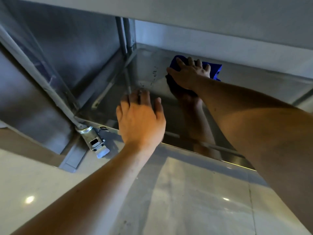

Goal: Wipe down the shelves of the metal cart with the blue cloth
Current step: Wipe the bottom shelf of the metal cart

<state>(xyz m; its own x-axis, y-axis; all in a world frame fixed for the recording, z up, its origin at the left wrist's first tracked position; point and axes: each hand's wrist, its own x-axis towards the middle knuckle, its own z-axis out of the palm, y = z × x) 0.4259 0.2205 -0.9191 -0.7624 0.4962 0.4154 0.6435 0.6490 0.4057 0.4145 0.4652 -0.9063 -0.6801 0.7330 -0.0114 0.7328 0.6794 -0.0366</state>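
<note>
Blue cloth (216, 69), bunched, long axis apparently left-right on lower shelf (254, 82); right hand (189, 73) presses it, fingers spread; left hand (140, 119) open at shelf edge, holding nothing.

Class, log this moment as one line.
stage: wiping lower shelf | right hand: pressing blue cloth | left hand: resting on shelf
</note>
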